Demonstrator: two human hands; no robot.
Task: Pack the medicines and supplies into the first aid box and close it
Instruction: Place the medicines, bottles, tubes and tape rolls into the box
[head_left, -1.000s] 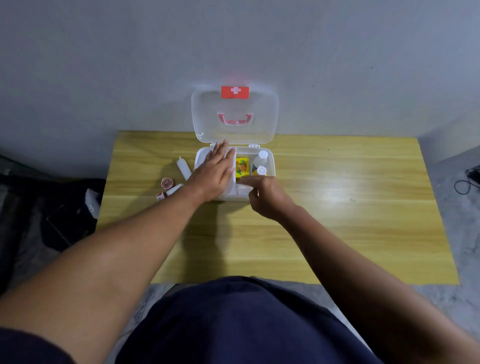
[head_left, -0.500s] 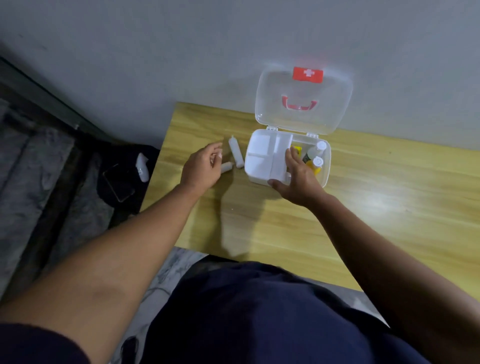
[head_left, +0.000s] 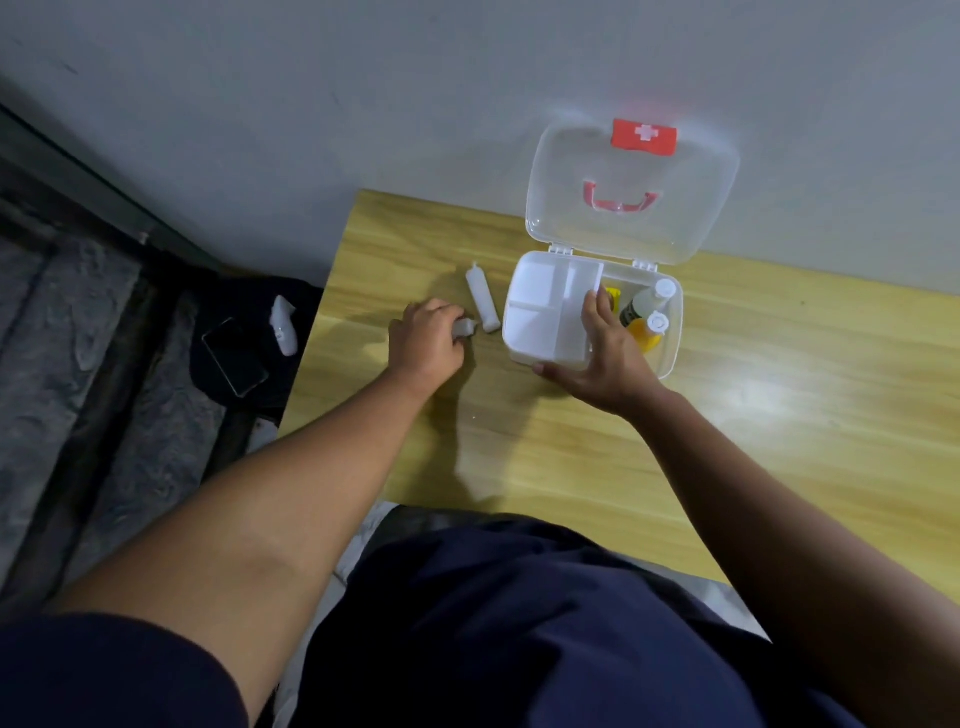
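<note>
The clear first aid box (head_left: 671, 347) stands open on the wooden table (head_left: 571, 447), its lid (head_left: 631, 208) with a red cross and red handle leaning on the wall. A white divided tray (head_left: 545, 317) sits in the box's left part. Two white-capped bottles (head_left: 649, 306) and a yellow pack lie in the right part. My right hand (head_left: 602, 358) holds the tray's near right edge. My left hand (head_left: 428, 340) is closed over a small white item (head_left: 464, 327) on the table left of the box. A white tube (head_left: 482, 304) lies between them.
The table's left edge is close to my left hand. Beyond it, on the floor, a dark bag (head_left: 249, 338) carries a phone (head_left: 235, 356) and a white device (head_left: 284, 325). The wall stands right behind the box. Bare tabletop stretches to the right.
My left hand went from the tray to the table's left side and closed on the small white item. My right hand now grips the tray. The view swung left.
</note>
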